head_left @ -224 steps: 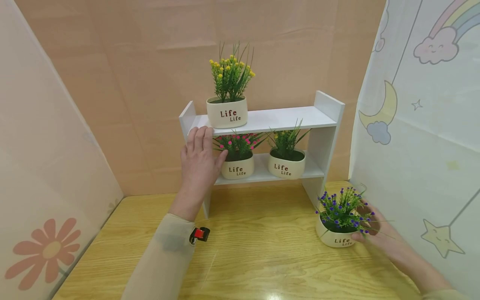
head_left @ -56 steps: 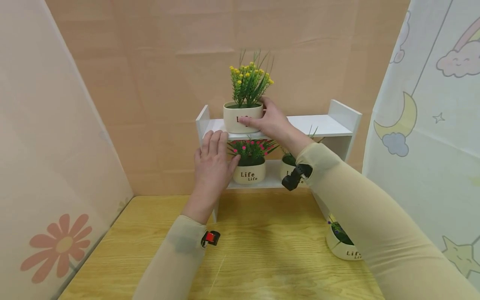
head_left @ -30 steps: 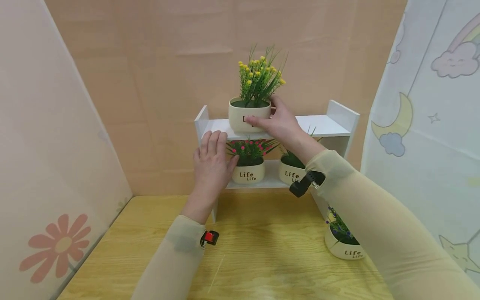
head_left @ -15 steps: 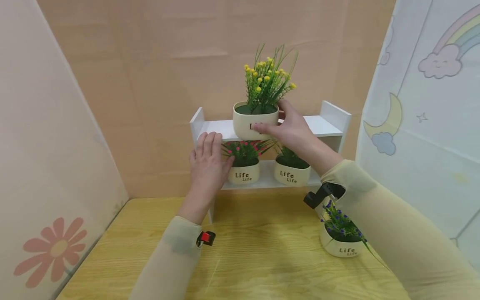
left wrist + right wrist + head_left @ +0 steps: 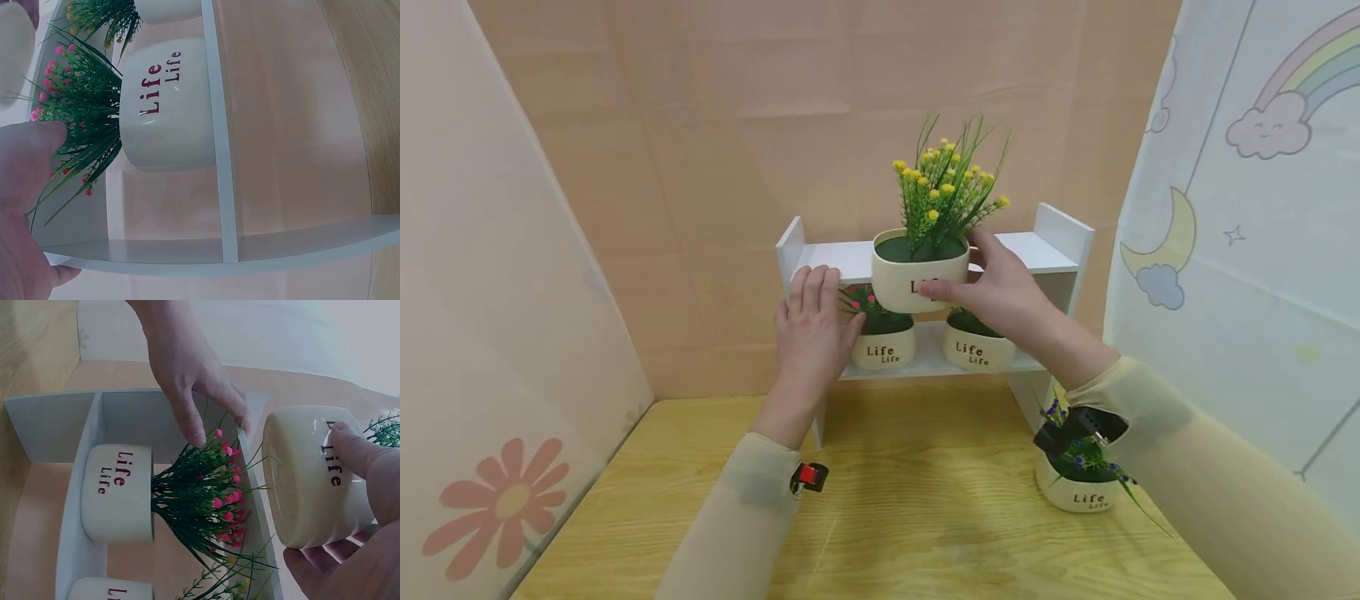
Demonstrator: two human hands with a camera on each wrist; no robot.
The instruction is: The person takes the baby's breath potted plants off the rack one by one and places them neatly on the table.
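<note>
- Fingers (image 5: 812, 287) of the bare left hand (image 5: 808, 337) lie over the front edge of the white two-tier shelf (image 5: 1048, 258), thumb spread away; I cannot tell how hard they press.
- On the lower tier, a cream oval pot of pink flowers (image 5: 883, 350), lettered "Life", stands upright in place.
- Just in front of the top board and apart from it, a cream oval pot of yellow flowers (image 5: 906, 275) hangs in the air: off the shelf, not yet set down.
- A cream oval pot of green leaves (image 5: 979, 352) stands upright on the lower tier, its top mostly hidden.
- The bare right hand (image 5: 1011, 292) pinches the yellow-flowered pot, thumb on its front, fingers behind.
- A cream oval pot of violet-blue flowers (image 5: 1078, 493) sits on the yellow wood-grain table (image 5: 910, 500), seemingly the only one off the shelf and put down.
</note>
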